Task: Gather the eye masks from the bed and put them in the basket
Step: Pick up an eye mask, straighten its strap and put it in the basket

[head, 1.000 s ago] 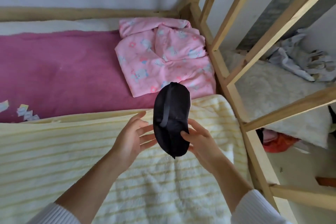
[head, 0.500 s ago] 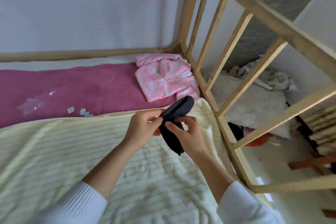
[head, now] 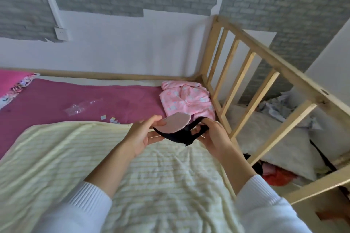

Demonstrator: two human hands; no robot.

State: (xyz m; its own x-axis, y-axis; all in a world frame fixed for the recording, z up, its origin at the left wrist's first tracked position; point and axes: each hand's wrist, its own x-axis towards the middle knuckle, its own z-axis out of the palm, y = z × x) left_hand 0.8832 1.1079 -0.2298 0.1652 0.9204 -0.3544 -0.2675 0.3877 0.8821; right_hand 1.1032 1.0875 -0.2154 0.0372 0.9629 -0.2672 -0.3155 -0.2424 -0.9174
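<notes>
While held over bed | eye mask (head: 175, 126): pink inside, black outside | both grips pinching it

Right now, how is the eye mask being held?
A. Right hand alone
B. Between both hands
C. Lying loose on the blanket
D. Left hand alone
B: the left hand pinches the pink side of the eye mask while the right hand grips its black strap end.

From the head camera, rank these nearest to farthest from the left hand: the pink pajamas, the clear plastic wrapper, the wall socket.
From the left hand:
1. Pink pajamas, up and to its right by the bed rail.
2. Clear plastic wrapper, up and to its left on the magenta sheet.
3. Wall socket, far upper left on the wall.
</notes>
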